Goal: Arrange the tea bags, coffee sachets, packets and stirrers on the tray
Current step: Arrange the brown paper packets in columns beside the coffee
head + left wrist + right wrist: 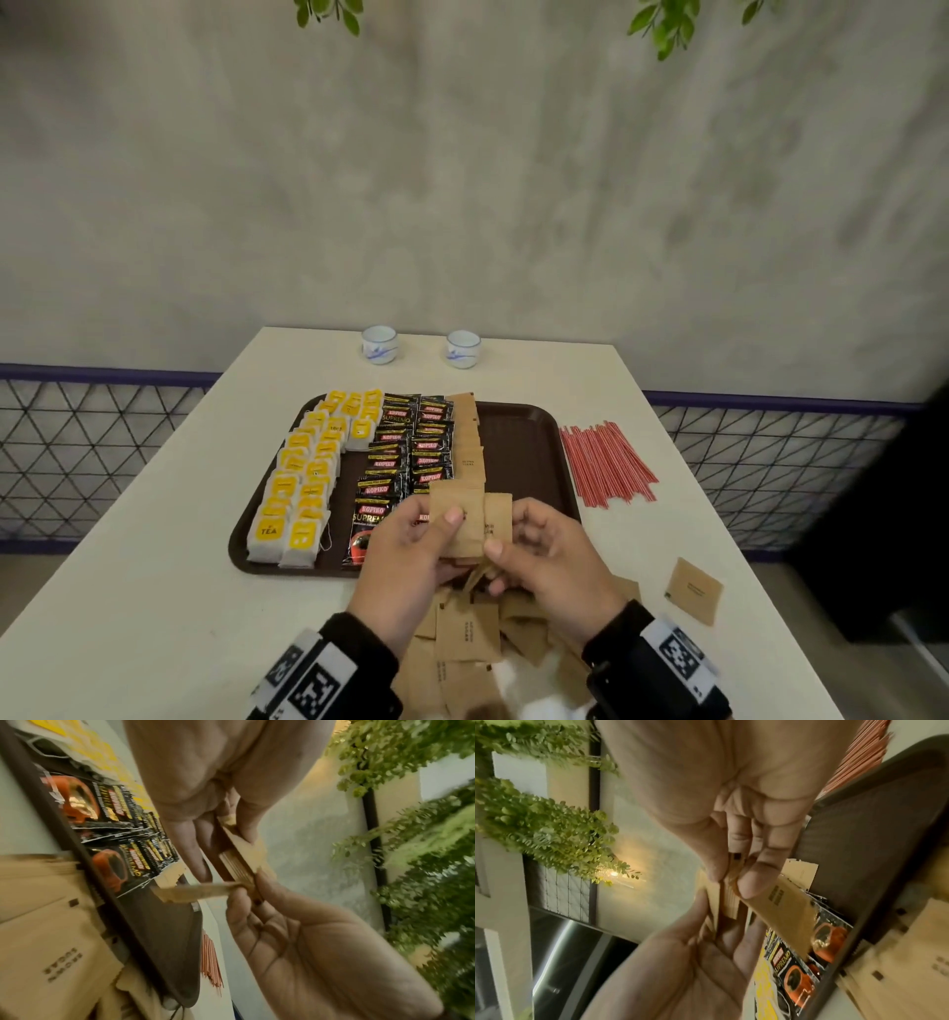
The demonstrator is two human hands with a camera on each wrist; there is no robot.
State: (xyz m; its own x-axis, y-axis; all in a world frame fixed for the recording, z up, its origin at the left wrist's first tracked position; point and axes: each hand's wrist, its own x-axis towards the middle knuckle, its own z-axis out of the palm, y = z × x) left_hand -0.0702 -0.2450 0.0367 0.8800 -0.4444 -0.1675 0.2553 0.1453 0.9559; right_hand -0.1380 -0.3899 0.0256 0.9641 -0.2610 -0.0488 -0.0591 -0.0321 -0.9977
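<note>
Both hands hover over the near edge of the brown tray. My left hand grips a small stack of brown sugar packets between thumb and fingers. My right hand pinches one brown packet at the stack's right side. On the tray lie yellow tea bags at the left, black coffee sachets in the middle and a column of brown packets beside them. Red stirrers lie on the table right of the tray. A loose pile of brown packets lies under my wrists.
Two small white cups stand at the table's far edge near the wall. A single brown packet lies near the right table edge. The tray's right part is bare. A dark object stands beyond the table on the right.
</note>
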